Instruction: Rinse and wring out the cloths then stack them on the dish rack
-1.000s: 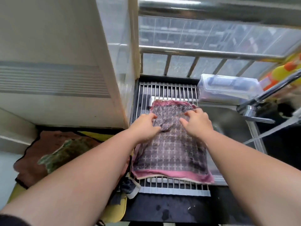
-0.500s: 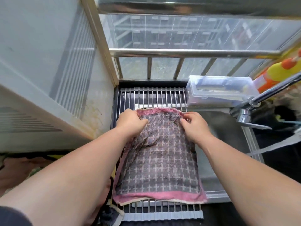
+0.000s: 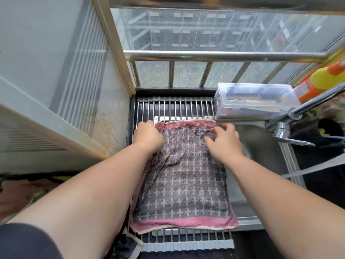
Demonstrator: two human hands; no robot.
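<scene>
Two hands are placed at the far corners of the cloth (image 3: 184, 184). The left hand (image 3: 147, 136) is clenched on its edge, fingertips hidden beneath the knuckles. The right hand (image 3: 224, 142) is bent over the fabric; whether it pinches cannot be told. The cloth is spread on the dish rack (image 3: 175, 107), its far hem pulled straighter than half a second ago.

The cloth (image 3: 183, 174) is grey with pale crosses and pink borders; the bottle (image 3: 321, 81) is yellow, apparently orange-capped.
</scene>
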